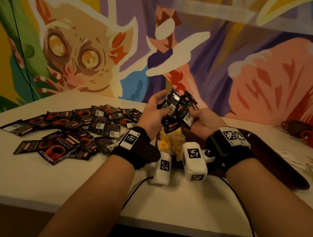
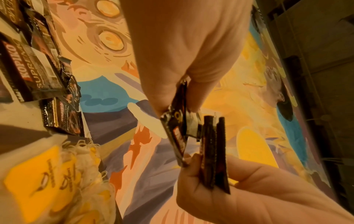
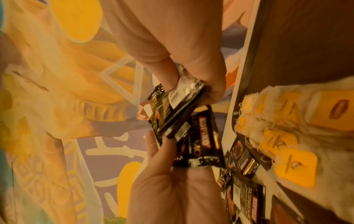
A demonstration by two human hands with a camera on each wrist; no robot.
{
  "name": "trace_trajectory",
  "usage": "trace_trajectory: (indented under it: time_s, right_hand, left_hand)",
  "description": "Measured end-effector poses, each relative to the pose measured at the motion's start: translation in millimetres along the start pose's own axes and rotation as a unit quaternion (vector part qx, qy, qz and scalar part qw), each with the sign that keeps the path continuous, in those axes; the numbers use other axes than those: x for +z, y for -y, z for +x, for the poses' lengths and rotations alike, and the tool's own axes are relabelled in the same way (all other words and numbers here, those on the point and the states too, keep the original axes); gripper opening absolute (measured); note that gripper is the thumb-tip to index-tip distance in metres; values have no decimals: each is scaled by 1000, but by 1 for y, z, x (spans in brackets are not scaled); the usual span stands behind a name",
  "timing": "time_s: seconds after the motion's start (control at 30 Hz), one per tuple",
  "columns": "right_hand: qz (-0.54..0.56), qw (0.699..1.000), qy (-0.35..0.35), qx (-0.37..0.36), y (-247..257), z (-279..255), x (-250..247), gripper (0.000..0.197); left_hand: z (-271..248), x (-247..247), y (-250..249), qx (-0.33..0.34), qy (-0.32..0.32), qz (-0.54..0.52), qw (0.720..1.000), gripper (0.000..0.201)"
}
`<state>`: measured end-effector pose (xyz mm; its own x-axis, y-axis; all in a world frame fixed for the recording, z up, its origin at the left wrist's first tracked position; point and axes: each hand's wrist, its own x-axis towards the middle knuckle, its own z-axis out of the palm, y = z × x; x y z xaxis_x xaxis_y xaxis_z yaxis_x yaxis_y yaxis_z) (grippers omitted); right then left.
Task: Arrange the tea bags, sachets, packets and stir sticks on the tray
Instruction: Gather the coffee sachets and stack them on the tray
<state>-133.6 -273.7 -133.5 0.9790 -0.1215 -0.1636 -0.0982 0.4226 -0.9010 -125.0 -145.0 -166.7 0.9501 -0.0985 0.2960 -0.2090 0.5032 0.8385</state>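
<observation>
Both hands are raised over the dark brown tray (image 1: pixel 269 160), each pinching black Kopiko coffee sachets. My left hand (image 1: pixel 160 105) grips one sachet (image 2: pixel 177 130) between thumb and fingers. My right hand (image 1: pixel 194 114) holds a small fan of sachets (image 1: pixel 186 109), seen edge-on in the left wrist view (image 2: pixel 214 151). The two bundles touch in the middle (image 3: pixel 178 109). A heap of tea bags (image 1: pixel 169 140) with yellow tags lies on the tray's left end, below the hands (image 3: pixel 293 166). Many more black sachets (image 1: pixel 70 130) lie scattered on the white table to the left.
Red and brown mugs (image 1: pixel 307 137) stand at the far right. White paper packets (image 1: pixel 305 162) lie on the table beyond the tray's right side. A painted mural wall rises right behind the table. Black cables (image 1: pixel 135 189) trail over the table's front edge.
</observation>
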Motion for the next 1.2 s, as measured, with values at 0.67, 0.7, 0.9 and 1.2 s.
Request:
trace_trajectory:
  time_s: [0.67, 0.7, 0.9, 1.2]
  right_hand:
    - [-265, 961, 79, -8, 2, -13, 12, 38]
    - [-275, 957, 85, -19, 1, -13, 14, 39]
    - [-257, 956, 121, -72, 1, -10, 13, 35]
    - [-514, 820, 47, -247, 0, 0, 11, 56]
  left_hand:
    - [2, -5, -8, -68, -11, -140, 988, 50]
    - [1, -6, -10, -68, 1, -152, 986, 40]
    - [-5, -5, -11, -87, 74, -91, 989, 55]
    - [-4, -2, 1, -121, 81, -137, 980, 60]
